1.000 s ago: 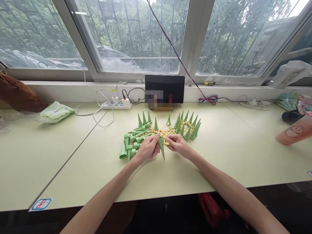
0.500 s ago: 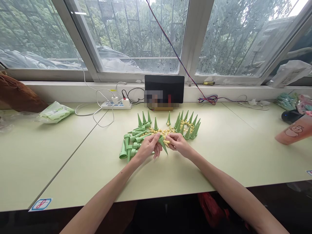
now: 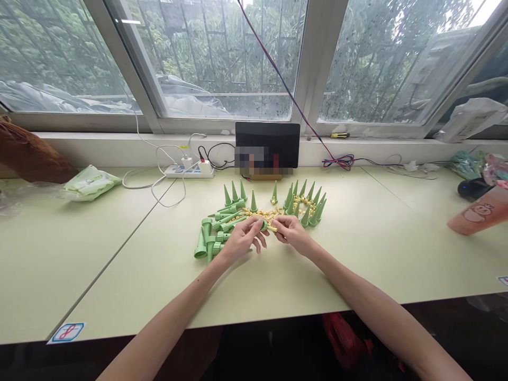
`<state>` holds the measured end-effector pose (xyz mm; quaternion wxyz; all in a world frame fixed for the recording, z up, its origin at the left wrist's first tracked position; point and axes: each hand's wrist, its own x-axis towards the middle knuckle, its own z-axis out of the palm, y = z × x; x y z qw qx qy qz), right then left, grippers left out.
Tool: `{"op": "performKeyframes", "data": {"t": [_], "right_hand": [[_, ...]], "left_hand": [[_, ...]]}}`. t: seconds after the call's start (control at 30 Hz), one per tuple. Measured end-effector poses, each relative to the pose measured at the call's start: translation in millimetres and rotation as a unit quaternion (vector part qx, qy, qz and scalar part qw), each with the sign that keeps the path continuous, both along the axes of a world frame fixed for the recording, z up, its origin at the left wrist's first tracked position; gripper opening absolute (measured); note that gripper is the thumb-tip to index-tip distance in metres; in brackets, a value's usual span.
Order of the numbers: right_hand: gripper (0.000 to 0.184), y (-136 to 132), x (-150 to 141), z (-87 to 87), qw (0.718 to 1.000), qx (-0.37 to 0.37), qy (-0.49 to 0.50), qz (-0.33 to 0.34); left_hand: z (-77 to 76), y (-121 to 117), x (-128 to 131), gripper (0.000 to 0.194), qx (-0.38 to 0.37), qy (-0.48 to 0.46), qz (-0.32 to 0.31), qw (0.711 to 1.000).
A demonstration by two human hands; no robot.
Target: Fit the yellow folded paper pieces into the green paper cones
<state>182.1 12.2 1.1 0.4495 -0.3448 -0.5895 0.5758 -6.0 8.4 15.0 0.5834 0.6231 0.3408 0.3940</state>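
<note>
My left hand is closed on a green plastic spike, its hollow round end turned toward my right hand. A small yellow plastic piece is pinched in my right hand, its tip close to the spike's opening; I cannot tell whether they touch. Behind both hands lies a scatter of yellow pieces. Left of my left hand is a pile of green spikes lying on their sides. Upright spikes stand in a cluster to the right, with yellow pieces among them.
A dark screen stands at the back of the table. A power strip with loose white cables sits left of it. A green packet lies at left, and a pink cup leans at right.
The green spike in my left hand has turned, its pointed end no longer showing below the hand. The yellow piece in my right hand has come closer to its opening.
</note>
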Motion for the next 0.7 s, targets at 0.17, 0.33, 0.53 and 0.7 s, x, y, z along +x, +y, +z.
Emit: {"op": "performKeyframes", "data": {"t": [0.17, 0.33, 0.53, 0.7], "right_hand": [[0.041, -1.3, -0.7, 2.4, 1.000, -0.014, 0.011, 0.004], [0.043, -2.3, -2.2, 3.3, 1.000, -0.023, 0.016, 0.013], [0.042, -2.2, -2.3, 2.0, 0.999, -0.023, 0.016, 0.018], [0.041, -0.2, -1.9, -0.5, 0.999, -0.033, 0.025, 0.018]], "left_hand": [[2.4, -1.4, 0.6, 0.045, -0.002, -0.010, 0.001, 1.000], [5.4, -3.3, 1.3, 0.050, -0.021, -0.027, 0.026, 0.999], [6.7, -3.8, 1.3, 0.047, -0.013, -0.011, 0.044, 0.999], [8.6, -4.4, 0.9, 0.043, -0.003, -0.002, 0.042, 0.999]]}}
